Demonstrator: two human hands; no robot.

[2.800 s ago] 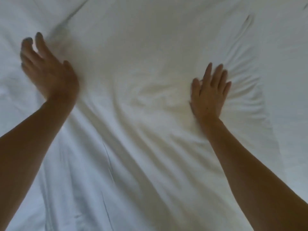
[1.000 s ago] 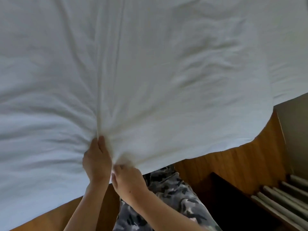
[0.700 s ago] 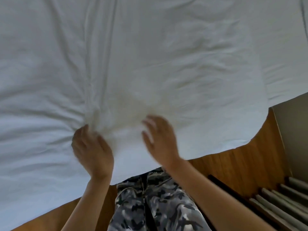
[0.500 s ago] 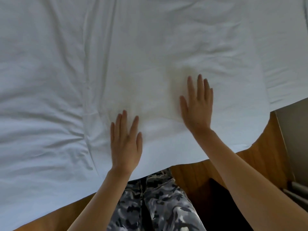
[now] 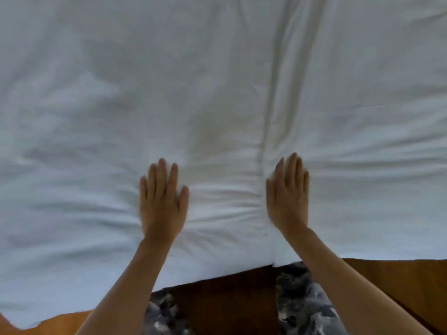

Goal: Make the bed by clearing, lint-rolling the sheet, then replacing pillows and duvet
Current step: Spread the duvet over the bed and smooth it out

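A white duvet (image 5: 217, 81) fills nearly the whole head view, its near edge hanging over the bed's side. My left hand (image 5: 162, 201) lies flat on it with straight fingers, palm down, close to that edge. My right hand (image 5: 287, 197) also rests flat on the cloth, just right of a long lengthwise fold (image 5: 273, 93). Small creases bunch up between the two hands. No pillows and no lint roller are in view.
Below the duvet's edge runs a wooden floor (image 5: 399, 281). My legs in camouflage trousers (image 5: 302, 305) stand against the bed at the bottom of the view.
Both hands let go of the pinched duvet edge and spread flat. Since half a second ago the view has shifted left along the bed, and the hands now lie side by side.
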